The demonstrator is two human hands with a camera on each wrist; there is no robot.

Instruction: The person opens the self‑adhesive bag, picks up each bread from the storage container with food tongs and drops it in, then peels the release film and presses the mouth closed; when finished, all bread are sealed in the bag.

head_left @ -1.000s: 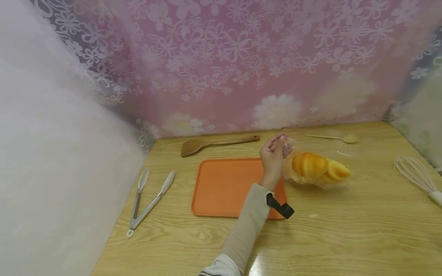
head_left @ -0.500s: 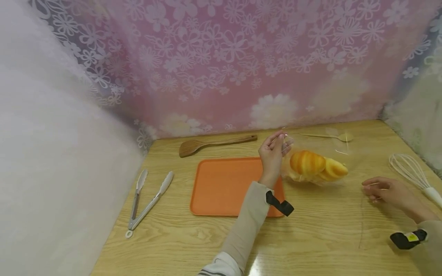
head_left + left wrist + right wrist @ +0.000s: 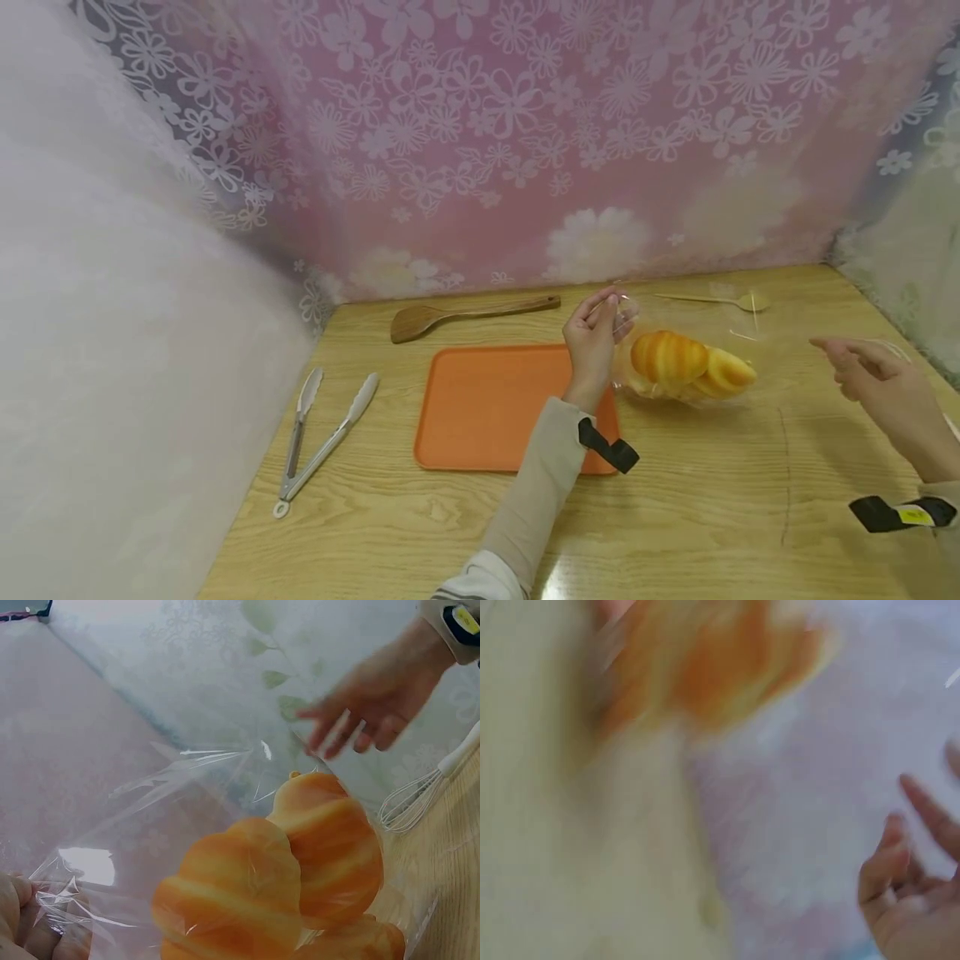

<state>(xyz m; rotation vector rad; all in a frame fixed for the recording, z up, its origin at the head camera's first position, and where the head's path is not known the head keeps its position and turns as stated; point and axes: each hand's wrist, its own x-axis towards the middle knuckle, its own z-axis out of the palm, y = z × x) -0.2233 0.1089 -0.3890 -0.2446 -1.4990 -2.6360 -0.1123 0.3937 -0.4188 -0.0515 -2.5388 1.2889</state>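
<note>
My left hand (image 3: 592,346) pinches the top of a clear plastic bag (image 3: 87,865) beside the orange tray. Inside the bag are croissant-shaped breads (image 3: 671,358), golden and ridged; the left wrist view shows them close up. My right hand (image 3: 888,392) hovers to the right of the bag, apart from it, with loosely bent fingers and nothing in them. In the right wrist view the breads are blurred, and the right hand's fingers (image 3: 934,817) are spread apart. A thin reddish-brown strand (image 3: 786,479) shows below the right hand against the wooden table.
An orange tray (image 3: 487,408) lies partly under my left forearm. Metal tongs (image 3: 322,454) stand spread at the left. Behind are a wooden spatula (image 3: 420,323) and a pale spoon (image 3: 752,302). A whisk (image 3: 412,802) is at the right, partly hidden in the head view.
My right hand has come into view from the right, then moved up and away from the table. The thin strand has appeared below it. My left hand keeps its grip on the bag.
</note>
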